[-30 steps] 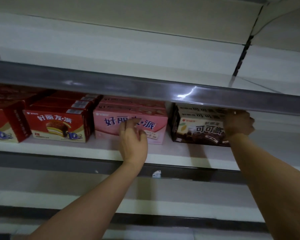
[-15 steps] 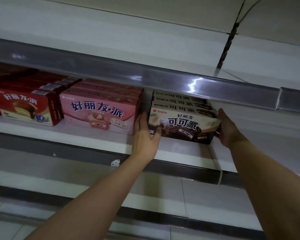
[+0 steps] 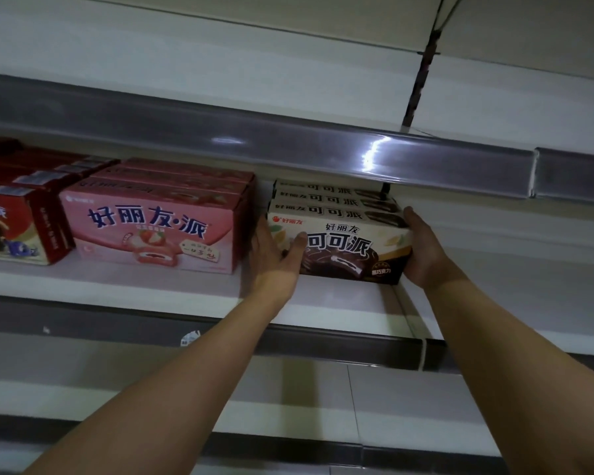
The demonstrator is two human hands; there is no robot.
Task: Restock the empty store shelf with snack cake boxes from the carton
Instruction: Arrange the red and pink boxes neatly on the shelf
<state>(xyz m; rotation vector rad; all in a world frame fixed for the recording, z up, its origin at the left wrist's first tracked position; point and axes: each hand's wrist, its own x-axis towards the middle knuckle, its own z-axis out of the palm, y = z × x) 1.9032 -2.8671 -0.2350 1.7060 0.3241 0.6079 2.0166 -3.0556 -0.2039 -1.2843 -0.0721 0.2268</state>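
Observation:
A row of three brown-and-white cocoa cake boxes [image 3: 340,234] stands on the white shelf [image 3: 151,286], one behind the other. My left hand [image 3: 275,258] holds the left end of the front box, fingers along its side and thumb across its front face. My right hand [image 3: 422,248] grips the right end of the same box, thumb at the top edge, with its fingers hidden behind the box. The box rests on the shelf between both hands. No carton is in view.
A row of pink strawberry cake boxes [image 3: 151,231] stands close to the left of the cocoa boxes, and red boxes [image 3: 18,231] stand further left. The grey price rail [image 3: 288,145] of the shelf above hangs low over the boxes. To the right the shelf holds nothing.
My left hand left the pink box and moved right to the cocoa box's left end. My right hand dropped from the box's top to its right end. The view shifted right.

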